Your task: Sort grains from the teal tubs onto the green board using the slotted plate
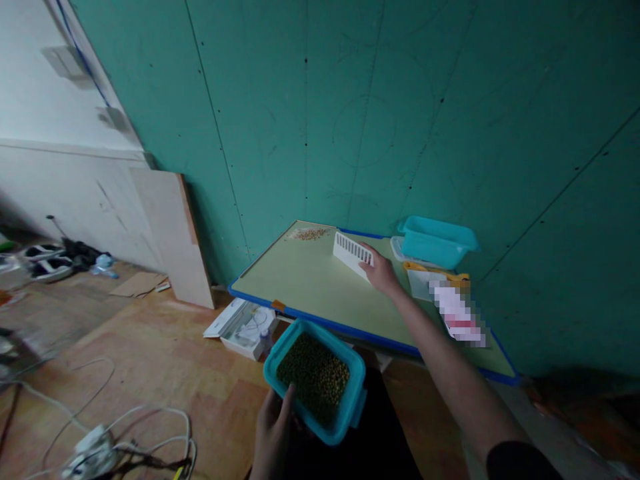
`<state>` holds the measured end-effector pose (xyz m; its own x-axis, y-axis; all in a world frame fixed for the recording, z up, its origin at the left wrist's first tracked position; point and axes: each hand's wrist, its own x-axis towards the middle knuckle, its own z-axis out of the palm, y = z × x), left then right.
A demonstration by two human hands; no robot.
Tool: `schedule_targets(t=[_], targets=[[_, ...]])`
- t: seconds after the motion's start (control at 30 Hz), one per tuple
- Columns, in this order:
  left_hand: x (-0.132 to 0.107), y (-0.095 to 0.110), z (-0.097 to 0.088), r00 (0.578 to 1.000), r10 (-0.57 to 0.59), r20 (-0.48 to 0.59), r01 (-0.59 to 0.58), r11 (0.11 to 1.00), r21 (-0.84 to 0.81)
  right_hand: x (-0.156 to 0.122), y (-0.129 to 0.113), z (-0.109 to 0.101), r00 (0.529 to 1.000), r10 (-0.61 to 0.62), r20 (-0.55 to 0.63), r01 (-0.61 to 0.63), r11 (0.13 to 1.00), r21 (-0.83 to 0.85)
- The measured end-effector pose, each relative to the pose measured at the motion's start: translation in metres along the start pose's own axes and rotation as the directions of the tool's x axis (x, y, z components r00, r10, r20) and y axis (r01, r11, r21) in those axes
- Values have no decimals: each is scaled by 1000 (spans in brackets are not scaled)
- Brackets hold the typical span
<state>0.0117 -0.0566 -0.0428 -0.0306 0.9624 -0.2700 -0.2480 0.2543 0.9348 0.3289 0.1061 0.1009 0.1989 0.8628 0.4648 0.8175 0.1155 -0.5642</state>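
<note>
My left hand (276, 419) grips the near left side of a blue plastic container (356, 373), its thumb over the rim. Inside lie green beans (305, 367) and a patch of yellowish beans (336, 379). The container is held in front of the table's near edge, close to my lap. My right hand (381, 272) reaches over the table and is closed on the right end of a white slotted plastic piece (350, 252), which stands on its long edge on the tabletop. Beyond it, a scatter of small brownish grains (311, 234) lies near the far left corner.
The greenish table (300, 283) has blue-taped edges and stands against a green wall. At its right are an empty blue container (440, 241), a clear lid (398, 248) and a packet (457, 312). An open white box (245, 333), cables and a power strip (90, 450) lie on the floor.
</note>
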Motion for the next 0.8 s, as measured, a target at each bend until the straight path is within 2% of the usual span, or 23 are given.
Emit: schedule_targets(t=[0.13,0.23,0.33,0.5,0.63,0.8], targets=[[-4,-9,1,999,-18,31,19,1000,-20,12,15,-9,999,14,-31,-9,990,142],[-6,-8,8,998,-37,48,38,999,-25,10,17,-19,997,40,-60,-30,987,160],[-9,-5,14,999,-29,29,31,997,-66,-8,15,-26,997,49,-67,-38,988,149],[-6,1,13,997,-38,70,43,996,-73,-42,12,-21,998,2,67,-14,983,183],[-8,11,9,999,-8,-51,6,999,-45,-39,10,-23,997,38,61,-48,984,169],[-36,36,-14,981,88,-175,-75,994,81,-23,22,-60,990,141,-25,-131,960,247]])
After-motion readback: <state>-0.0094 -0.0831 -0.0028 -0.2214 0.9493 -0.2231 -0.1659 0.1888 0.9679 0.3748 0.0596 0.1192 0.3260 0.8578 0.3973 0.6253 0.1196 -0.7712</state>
